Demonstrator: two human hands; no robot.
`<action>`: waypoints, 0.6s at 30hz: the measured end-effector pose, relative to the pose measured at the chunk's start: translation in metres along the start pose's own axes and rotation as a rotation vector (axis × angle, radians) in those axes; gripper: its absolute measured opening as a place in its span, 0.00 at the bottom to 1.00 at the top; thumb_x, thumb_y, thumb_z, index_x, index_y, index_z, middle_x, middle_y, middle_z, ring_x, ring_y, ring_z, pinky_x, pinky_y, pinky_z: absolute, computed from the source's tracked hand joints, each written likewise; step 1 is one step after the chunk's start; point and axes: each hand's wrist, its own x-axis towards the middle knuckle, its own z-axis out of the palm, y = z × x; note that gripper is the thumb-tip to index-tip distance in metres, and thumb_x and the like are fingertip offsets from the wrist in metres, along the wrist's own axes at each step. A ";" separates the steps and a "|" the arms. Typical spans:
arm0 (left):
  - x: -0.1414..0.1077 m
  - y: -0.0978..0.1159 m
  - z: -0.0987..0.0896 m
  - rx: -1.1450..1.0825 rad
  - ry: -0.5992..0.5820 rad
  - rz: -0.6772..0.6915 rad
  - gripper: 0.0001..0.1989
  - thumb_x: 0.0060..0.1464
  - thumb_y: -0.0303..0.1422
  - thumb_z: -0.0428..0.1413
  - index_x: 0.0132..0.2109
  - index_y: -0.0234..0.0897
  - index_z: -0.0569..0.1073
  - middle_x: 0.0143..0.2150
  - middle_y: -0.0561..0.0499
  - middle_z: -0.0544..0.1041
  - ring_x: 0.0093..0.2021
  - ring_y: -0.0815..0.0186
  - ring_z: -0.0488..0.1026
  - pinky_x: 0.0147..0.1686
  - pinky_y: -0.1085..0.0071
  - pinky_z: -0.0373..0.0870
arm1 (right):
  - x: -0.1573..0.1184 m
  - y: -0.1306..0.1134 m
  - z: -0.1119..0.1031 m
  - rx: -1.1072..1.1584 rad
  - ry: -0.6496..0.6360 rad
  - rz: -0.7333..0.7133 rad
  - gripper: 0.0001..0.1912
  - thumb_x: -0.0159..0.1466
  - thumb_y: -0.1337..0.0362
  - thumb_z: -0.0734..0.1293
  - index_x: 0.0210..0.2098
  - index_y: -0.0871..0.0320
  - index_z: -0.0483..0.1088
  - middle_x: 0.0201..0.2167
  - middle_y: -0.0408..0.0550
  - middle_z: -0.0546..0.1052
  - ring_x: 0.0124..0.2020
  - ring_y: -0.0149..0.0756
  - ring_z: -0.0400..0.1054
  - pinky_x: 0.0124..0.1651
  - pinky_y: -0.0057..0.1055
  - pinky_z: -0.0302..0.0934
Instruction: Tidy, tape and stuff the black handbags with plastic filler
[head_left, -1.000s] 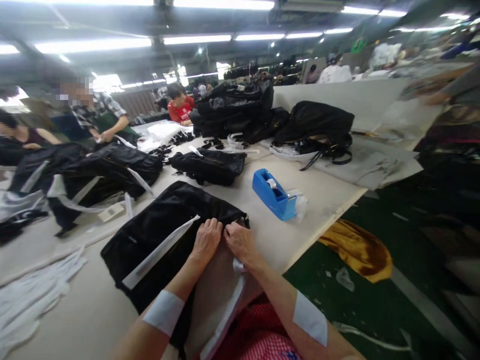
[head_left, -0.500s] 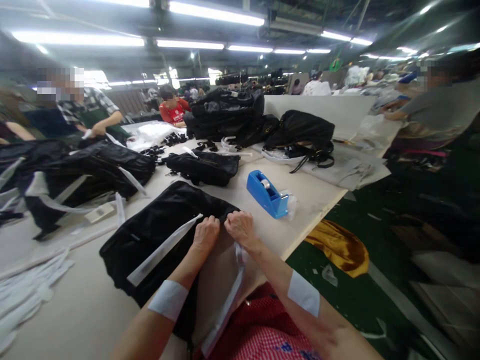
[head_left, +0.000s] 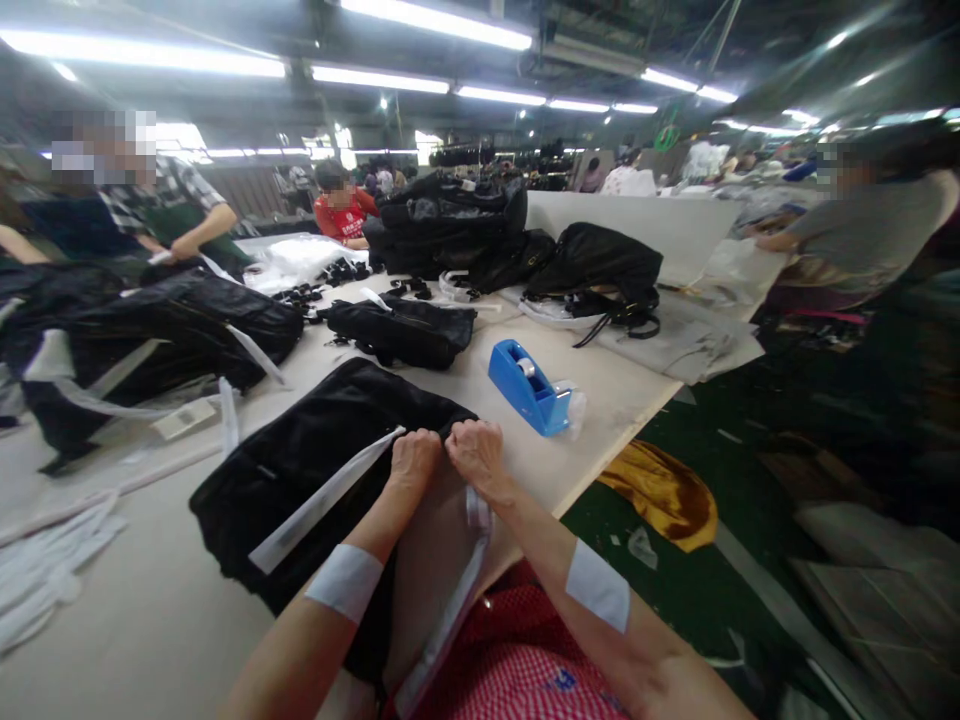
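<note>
A black bag (head_left: pixel 300 440) lies on the table in front of me, a white strip (head_left: pixel 326 500) running slantwise across it. My left hand (head_left: pixel 414 460) is closed on the bag's near right edge, close to the upper end of that strip. Just to its right, my right hand (head_left: pixel 476 452) is also closed, gripping the bag's corner; its fingertips are hidden. Another pale strip (head_left: pixel 457 610) hangs below my right hand toward my lap. A blue tape dispenser (head_left: pixel 529 388) stands on the table to the right of the bag.
Beyond lies a smaller black bag (head_left: pixel 405 328), with a heap of black bags (head_left: pixel 450 225) behind it. More black bags (head_left: pixel 172 325) with white strips cover the left side. White cloth pieces (head_left: pixel 52 570) lie at left. Golden cloth (head_left: pixel 664 495) is on the green floor. Several people work around.
My hands keep their grip on the bag's edge and have barely moved. The whole view has shifted slightly; the bag lies nearly as before.
</note>
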 end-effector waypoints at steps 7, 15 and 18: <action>-0.003 0.004 0.002 0.023 0.088 0.103 0.13 0.65 0.27 0.46 0.50 0.33 0.73 0.48 0.39 0.75 0.47 0.55 0.76 0.38 0.66 0.71 | -0.019 0.012 0.013 0.202 -0.044 0.066 0.15 0.72 0.62 0.58 0.39 0.56 0.75 0.41 0.48 0.79 0.39 0.34 0.72 0.37 0.29 0.55; 0.007 -0.005 0.034 -0.056 0.332 0.319 0.12 0.66 0.26 0.48 0.52 0.37 0.72 0.43 0.45 0.74 0.44 0.60 0.72 0.36 0.70 0.71 | -0.002 0.058 0.019 0.370 0.128 -0.045 0.17 0.66 0.67 0.63 0.52 0.61 0.74 0.51 0.57 0.75 0.53 0.41 0.68 0.57 0.33 0.60; 0.006 -0.013 0.040 -0.145 0.407 0.299 0.09 0.65 0.24 0.48 0.45 0.36 0.73 0.41 0.47 0.74 0.43 0.62 0.72 0.41 0.71 0.70 | 0.017 0.072 0.020 0.326 0.052 -0.068 0.33 0.62 0.71 0.64 0.67 0.63 0.61 0.60 0.59 0.72 0.57 0.42 0.67 0.60 0.35 0.60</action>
